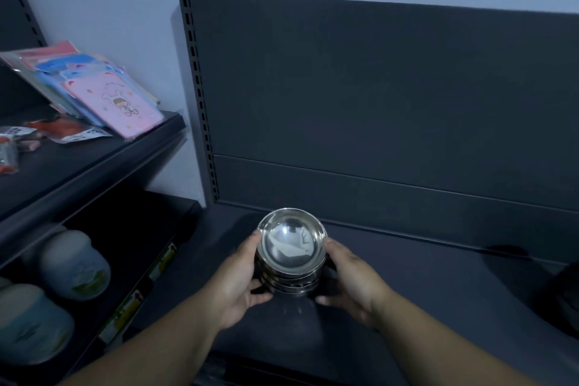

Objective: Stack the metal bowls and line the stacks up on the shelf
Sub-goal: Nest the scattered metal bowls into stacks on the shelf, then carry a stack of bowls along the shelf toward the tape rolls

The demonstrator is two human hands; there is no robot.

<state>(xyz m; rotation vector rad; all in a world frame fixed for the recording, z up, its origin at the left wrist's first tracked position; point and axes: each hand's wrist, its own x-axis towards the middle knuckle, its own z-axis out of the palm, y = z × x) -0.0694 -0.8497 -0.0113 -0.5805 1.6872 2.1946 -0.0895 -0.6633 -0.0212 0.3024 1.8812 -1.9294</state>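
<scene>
To do this step well, I think the two hands should hold the stack of shiny round metal bowls [291, 249] level and squeeze the same from both sides, so no bowl slides off. It would be best to set it down gently near the left end of the dark flat shelf [423, 291], square with the back edge. That would leave room along the shelf for more stacks. The hands should let go only when the stack stands steady.

The stack was between both hands. The left hand [236, 280] was curled round its left side and the right hand [355, 282] round its right side, so both were grasping it. The left fingers [255, 236] reached up to the top rim, and the right fingers [330, 244] did the same on the other side. Both thumbs were low on the near side, close to the bottom bowl.

The bowls sat inside one another, open side up. The stack was over the left end of the shelf and looked nearer the back edge than the front edge. I could not tell if the bottom bowl touched the shelf or was just above it
</scene>
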